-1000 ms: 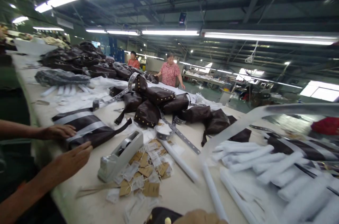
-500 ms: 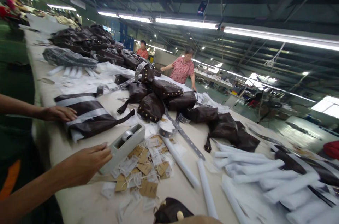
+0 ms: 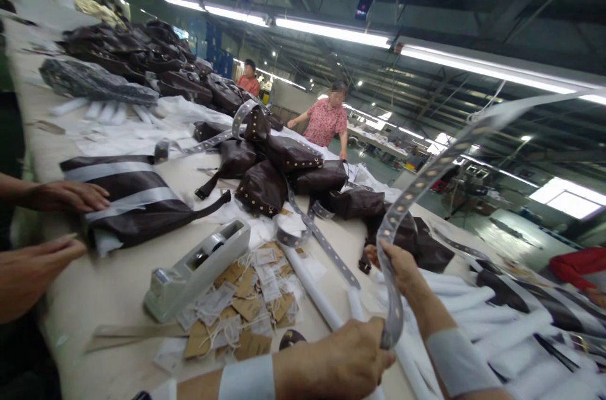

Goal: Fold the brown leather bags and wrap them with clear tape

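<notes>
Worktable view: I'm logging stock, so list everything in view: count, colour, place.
Table: one, pale, beneath
Bags: many, dark brown, centre and back
Striped bag: one, brown and grey, left
Tape dispenser: one, grey, front
Tags: many, mostly brown, beside dispenser
Rolls: many, white, right
Loose straps: several, grey, centre
Lights: several, white, overhead
Windows: several, white, right
Other people: several, some reddish tops, left, behind, right
Held strap: one, grey, right
Left hand: one, white cuff, bottom centre
Right hand: one, white cuff, right

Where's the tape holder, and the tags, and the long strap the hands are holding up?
Tape holder (image 3: 201, 280): head view, on its pale side.
Tags (image 3: 247, 308): head view, on a brown one mid-pile.
Strap (image 3: 415, 185): head view, on its curve above the hands (image 3: 348, 356).
</notes>
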The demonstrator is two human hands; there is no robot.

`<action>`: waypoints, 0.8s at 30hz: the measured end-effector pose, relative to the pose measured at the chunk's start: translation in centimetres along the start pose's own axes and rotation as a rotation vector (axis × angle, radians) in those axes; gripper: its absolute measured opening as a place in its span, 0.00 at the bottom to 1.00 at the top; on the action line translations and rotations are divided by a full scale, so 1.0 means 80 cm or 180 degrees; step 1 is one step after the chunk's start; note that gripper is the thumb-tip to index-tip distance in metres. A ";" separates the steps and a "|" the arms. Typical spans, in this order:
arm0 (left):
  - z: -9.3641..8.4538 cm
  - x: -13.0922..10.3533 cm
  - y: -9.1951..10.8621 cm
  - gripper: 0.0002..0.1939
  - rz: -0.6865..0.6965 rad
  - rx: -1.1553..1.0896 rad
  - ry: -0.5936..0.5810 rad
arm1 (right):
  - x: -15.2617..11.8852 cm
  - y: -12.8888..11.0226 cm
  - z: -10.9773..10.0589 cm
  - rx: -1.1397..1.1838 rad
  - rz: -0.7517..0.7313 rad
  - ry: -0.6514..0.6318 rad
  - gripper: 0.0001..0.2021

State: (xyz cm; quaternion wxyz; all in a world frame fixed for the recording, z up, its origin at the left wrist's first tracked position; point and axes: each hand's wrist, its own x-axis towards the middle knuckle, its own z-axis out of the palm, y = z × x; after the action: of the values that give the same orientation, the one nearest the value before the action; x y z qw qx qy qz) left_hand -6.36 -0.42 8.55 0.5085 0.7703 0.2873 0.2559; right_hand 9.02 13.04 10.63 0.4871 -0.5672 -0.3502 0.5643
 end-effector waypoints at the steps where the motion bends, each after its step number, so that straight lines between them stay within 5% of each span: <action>1: -0.003 0.009 -0.005 0.05 -0.0376 -0.0301 0.0010 | 0.000 0.015 0.008 -0.0133 0.0161 -0.0003 0.12; 3: -0.013 0.026 -0.013 0.08 -0.1101 -0.0882 0.0297 | -0.005 0.042 0.022 -0.0323 0.0405 -0.0072 0.15; 6: -0.031 0.047 -0.028 0.10 -0.1577 -0.1223 0.0811 | -0.022 0.066 0.034 -0.0433 0.0560 -0.0188 0.16; 11: -0.042 0.043 -0.051 0.09 -0.1651 -0.1092 0.0796 | -0.052 0.071 0.030 -0.0377 0.0852 -0.0416 0.17; 16: -0.036 0.021 -0.041 0.09 -0.1504 -0.1000 0.0639 | -0.065 0.080 0.040 0.0057 0.1064 -0.0450 0.18; 22: -0.064 -0.016 -0.043 0.01 -0.1269 -0.0561 0.0523 | -0.061 0.081 0.059 0.1036 0.0635 -0.0093 0.10; 24: -0.078 -0.045 -0.058 0.08 -0.1207 -0.0311 0.0618 | -0.057 0.082 0.056 0.1290 0.0476 0.0052 0.09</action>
State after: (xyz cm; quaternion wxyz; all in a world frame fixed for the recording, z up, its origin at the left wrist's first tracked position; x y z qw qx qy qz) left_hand -14.03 2.50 6.05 0.5542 0.6487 0.4619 0.2422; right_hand 3.10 7.58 6.27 0.5508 -0.4866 -0.1826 0.6531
